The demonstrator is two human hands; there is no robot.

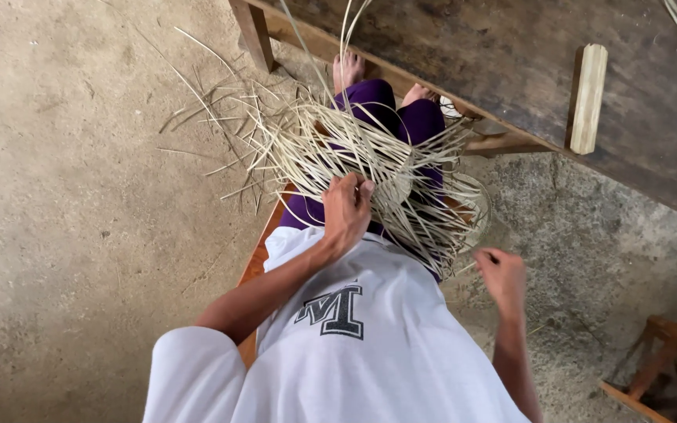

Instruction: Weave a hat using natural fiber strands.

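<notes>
At frame centre, left hand (346,210) closed over the woven bundle of pale strips (370,160) on the lap — strands fanning toward upper left — and right hand (501,276), lower right, pinching a loose strand end just beside the bundle's near edge.

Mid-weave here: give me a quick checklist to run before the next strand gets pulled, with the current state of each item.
1. Left hand pressing down on the woven strips: ok.
2. Right hand pinching a strand: cannot tell, fingers curled, the strip too thin to see.
3. Weave resting on the lap over the purple trousers: ok.
4. Loose strips all on the lap: not ok, several trail onto the floor.
5. Feet clear of the wooden bench: not ok, they sit at its edge.
</notes>
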